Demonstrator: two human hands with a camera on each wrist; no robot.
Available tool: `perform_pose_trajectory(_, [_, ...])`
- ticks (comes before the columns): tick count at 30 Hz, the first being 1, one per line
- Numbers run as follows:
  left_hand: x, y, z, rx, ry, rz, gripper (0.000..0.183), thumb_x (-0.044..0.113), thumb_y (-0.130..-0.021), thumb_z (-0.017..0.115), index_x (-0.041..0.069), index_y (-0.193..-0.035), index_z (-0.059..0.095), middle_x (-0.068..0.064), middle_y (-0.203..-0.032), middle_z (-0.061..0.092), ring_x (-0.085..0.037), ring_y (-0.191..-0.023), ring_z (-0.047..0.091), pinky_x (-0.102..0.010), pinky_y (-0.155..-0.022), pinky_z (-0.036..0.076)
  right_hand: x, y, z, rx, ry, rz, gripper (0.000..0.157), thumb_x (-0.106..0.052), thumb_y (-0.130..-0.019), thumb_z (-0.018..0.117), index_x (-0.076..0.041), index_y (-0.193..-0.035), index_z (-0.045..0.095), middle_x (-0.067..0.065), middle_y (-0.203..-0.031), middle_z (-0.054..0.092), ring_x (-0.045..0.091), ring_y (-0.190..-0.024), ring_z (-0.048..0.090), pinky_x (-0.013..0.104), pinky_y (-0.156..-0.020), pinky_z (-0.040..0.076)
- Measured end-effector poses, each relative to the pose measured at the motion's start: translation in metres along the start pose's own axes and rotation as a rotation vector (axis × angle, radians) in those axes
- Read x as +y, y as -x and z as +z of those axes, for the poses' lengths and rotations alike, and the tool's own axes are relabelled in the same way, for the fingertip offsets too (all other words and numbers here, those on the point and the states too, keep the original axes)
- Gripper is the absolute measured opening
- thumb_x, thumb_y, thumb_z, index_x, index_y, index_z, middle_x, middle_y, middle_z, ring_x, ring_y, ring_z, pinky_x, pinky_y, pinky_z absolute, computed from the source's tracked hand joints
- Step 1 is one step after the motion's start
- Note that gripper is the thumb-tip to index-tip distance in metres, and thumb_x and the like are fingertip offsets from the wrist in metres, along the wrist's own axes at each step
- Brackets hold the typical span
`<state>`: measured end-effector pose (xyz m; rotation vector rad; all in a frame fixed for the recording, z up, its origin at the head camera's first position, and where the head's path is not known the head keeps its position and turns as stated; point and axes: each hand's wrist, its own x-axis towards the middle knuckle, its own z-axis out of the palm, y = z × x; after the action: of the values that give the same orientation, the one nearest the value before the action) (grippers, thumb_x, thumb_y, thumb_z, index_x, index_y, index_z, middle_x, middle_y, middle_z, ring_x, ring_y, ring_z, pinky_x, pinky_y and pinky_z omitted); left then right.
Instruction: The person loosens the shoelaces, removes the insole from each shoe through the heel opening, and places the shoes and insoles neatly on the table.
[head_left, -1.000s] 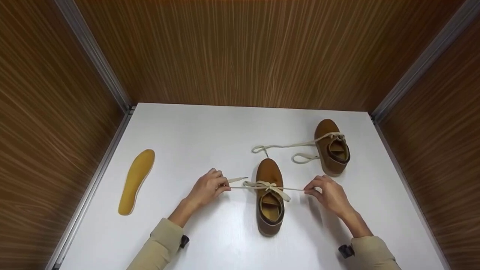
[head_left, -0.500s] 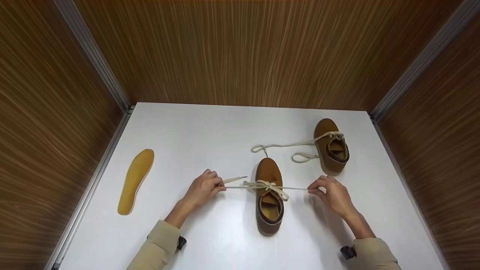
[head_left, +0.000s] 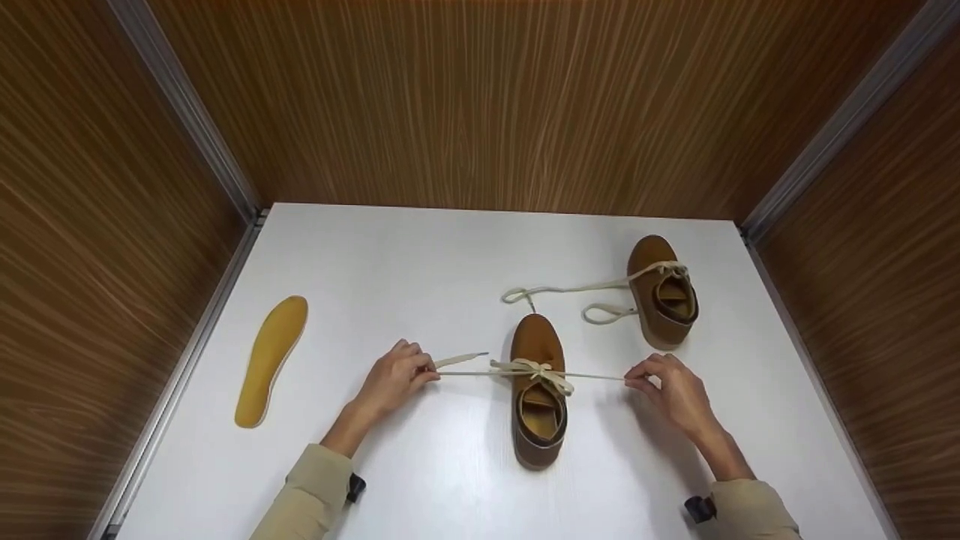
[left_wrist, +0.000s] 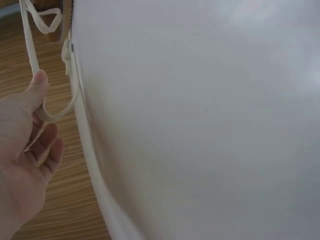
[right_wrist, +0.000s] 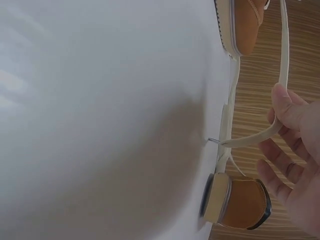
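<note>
A brown shoe (head_left: 537,427) stands in the middle of the table, toe pointing away, with a cream lace bow (head_left: 538,371) across its front. My left hand (head_left: 391,381) is left of the shoe and pinches one lace end (left_wrist: 30,45) between thumb and forefinger. On the other side, my right hand (head_left: 673,388) pinches the opposite lace end (right_wrist: 285,50). Both laces stretch nearly straight from the knot. Past the fingers, each free end hangs loose, and a dark tip shows near the left hand. Two small loops stick out of the bow.
A second brown shoe (head_left: 664,300) stands at the back right. Its untied lace (head_left: 570,289) trails left across the white table (head_left: 390,262), toward the middle shoe's toe. A yellow insole (head_left: 271,360) lies at the left. Wood-grain panels (head_left: 480,105) enclose the back and sides.
My hands have drawn farther apart, the left one leftward and the right one rightward, with more lace between them. The bow's loops have become a little smaller. The shoes have stayed put.
</note>
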<state>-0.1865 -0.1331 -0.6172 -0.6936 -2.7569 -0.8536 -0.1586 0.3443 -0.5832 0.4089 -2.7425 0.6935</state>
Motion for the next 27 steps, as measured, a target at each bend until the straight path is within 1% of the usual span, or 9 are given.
perform_pose_trajectory(4, [0.002, 0.001, 0.002, -0.035, -0.003, -0.029, 0.016, 0.031, -0.091, 0.08, 0.016, -0.091, 0.078, 0.004, -0.083, 0.065, -0.011, -0.081, 0.052, -0.024, -0.072, 0.049, -0.001, 0.002, 0.005, 0.005, -0.006, 0.01, 0.017, -0.008, -0.081, 0.089, -0.022, -0.085, 0.079, -0.011, -0.084, 0.072, 0.013, -0.082, 0.062, 0.031, -0.07, 0.053])
perform_pose_trajectory(6, [0.004, 0.001, 0.003, -0.043, -0.021, -0.031, 0.017, 0.032, -0.092, 0.081, 0.015, -0.094, 0.079, 0.004, -0.085, 0.066, -0.012, -0.083, 0.054, -0.026, -0.073, 0.05, -0.002, 0.003, 0.009, 0.019, -0.01, 0.004, 0.018, -0.007, -0.081, 0.089, -0.02, -0.087, 0.079, -0.011, -0.084, 0.072, 0.013, -0.083, 0.062, 0.032, -0.071, 0.054])
perform_pose_trajectory(8, [0.006, 0.0, 0.005, -0.039, -0.041, -0.019, 0.02, 0.032, -0.092, 0.081, 0.014, -0.098, 0.079, 0.003, -0.088, 0.069, -0.014, -0.085, 0.057, -0.028, -0.075, 0.052, -0.004, 0.004, 0.012, 0.044, -0.006, -0.023, 0.019, -0.007, -0.079, 0.091, -0.018, -0.089, 0.08, -0.009, -0.085, 0.072, 0.014, -0.083, 0.064, 0.035, -0.071, 0.055])
perform_pose_trajectory(12, [0.012, -0.005, 0.008, -0.009, -0.073, 0.042, 0.026, 0.034, -0.092, 0.081, 0.013, -0.106, 0.077, 0.0, -0.094, 0.073, -0.018, -0.089, 0.061, -0.033, -0.079, 0.054, -0.009, 0.002, 0.017, 0.124, 0.033, -0.132, 0.023, -0.009, -0.075, 0.094, -0.015, -0.093, 0.08, -0.003, -0.087, 0.073, 0.019, -0.082, 0.066, 0.039, -0.068, 0.057])
perform_pose_trajectory(14, [0.018, -0.008, 0.01, 0.005, -0.075, 0.077, 0.027, 0.035, -0.093, 0.08, 0.013, -0.109, 0.077, -0.001, -0.096, 0.073, -0.018, -0.09, 0.062, -0.034, -0.08, 0.054, -0.012, -0.001, 0.019, 0.159, 0.055, -0.19, 0.024, -0.012, -0.075, 0.095, -0.015, -0.094, 0.08, -0.001, -0.088, 0.073, 0.02, -0.081, 0.067, 0.039, -0.067, 0.056])
perform_pose_trajectory(16, [0.024, -0.012, 0.012, 0.014, -0.082, 0.11, 0.028, 0.037, -0.094, 0.079, 0.014, -0.111, 0.076, 0.0, -0.098, 0.073, -0.018, -0.091, 0.062, -0.033, -0.08, 0.054, -0.016, -0.005, 0.021, 0.181, 0.069, -0.241, 0.024, -0.015, -0.075, 0.094, -0.015, -0.094, 0.08, 0.0, -0.088, 0.074, 0.021, -0.08, 0.067, 0.039, -0.066, 0.056])
perform_pose_trajectory(19, [0.035, -0.019, 0.017, 0.031, -0.097, 0.164, 0.029, 0.038, -0.095, 0.077, 0.015, -0.113, 0.075, 0.001, -0.1, 0.073, -0.017, -0.093, 0.063, -0.032, -0.081, 0.054, -0.022, -0.01, 0.026, 0.187, 0.071, -0.301, 0.024, -0.019, -0.077, 0.093, -0.015, -0.096, 0.08, 0.0, -0.088, 0.074, 0.023, -0.081, 0.067, 0.039, -0.068, 0.056])
perform_pose_trajectory(23, [0.048, -0.028, 0.024, 0.084, -0.121, 0.245, 0.027, 0.037, -0.096, 0.076, 0.017, -0.114, 0.076, 0.002, -0.103, 0.072, -0.016, -0.096, 0.064, -0.03, -0.082, 0.054, -0.03, -0.016, 0.034, 0.194, 0.072, -0.352, 0.023, -0.021, -0.079, 0.092, -0.016, -0.098, 0.08, -0.001, -0.088, 0.073, 0.023, -0.081, 0.067, 0.039, -0.069, 0.055])
perform_pose_trajectory(27, [0.06, -0.037, 0.032, 0.143, -0.134, 0.306, 0.023, 0.035, -0.095, 0.078, 0.018, -0.111, 0.076, 0.002, -0.103, 0.072, -0.016, -0.095, 0.064, -0.03, -0.082, 0.055, -0.038, -0.018, 0.041, 0.196, 0.088, -0.372, 0.023, -0.024, -0.081, 0.09, -0.017, -0.099, 0.079, -0.002, -0.089, 0.072, 0.022, -0.082, 0.067, 0.038, -0.069, 0.055])
